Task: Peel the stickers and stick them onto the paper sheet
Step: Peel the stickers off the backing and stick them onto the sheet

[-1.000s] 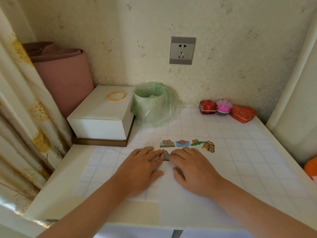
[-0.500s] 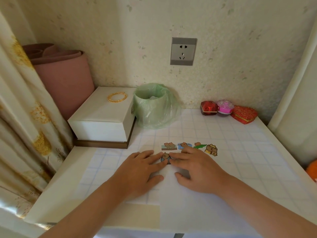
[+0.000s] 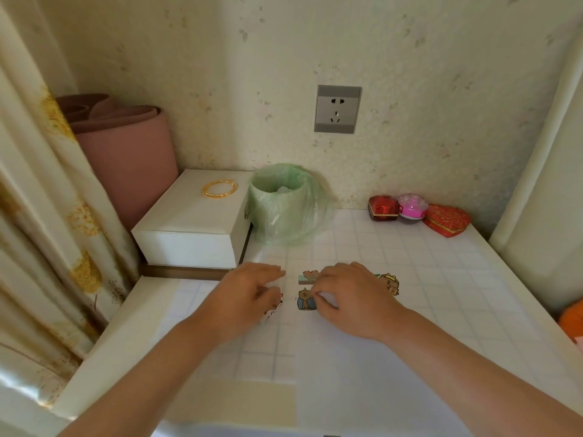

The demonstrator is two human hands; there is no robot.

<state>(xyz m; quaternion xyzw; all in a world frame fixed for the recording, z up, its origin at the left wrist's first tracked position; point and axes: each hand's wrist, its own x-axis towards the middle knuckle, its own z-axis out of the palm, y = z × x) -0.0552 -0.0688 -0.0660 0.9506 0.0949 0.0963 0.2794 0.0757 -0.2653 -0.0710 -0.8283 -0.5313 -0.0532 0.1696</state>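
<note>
— Where is the bear sticker point(image 3: 304, 301)?
— Centre of the frame, on the white paper sheet point(image 3: 347, 373), just below a row of other stickers point(image 3: 307, 276).
— And the right hand point(image 3: 353, 298)?
— Its thumb and forefinger meet at the sticker's right edge. I cannot tell whether they are pinching or pressing.
— The left hand point(image 3: 246, 299)?
— Just left of the sticker and blurred, with fingers loosely forward. I cannot tell its grip.

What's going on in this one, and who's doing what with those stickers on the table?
A person is working over a white paper sheet on the gridded table. The right hand has its thumb at the edge of a bear sticker lying on the sheet, just below a row of other stickers. The left hand hovers beside it, blurred; whether it holds anything is unclear.
</note>
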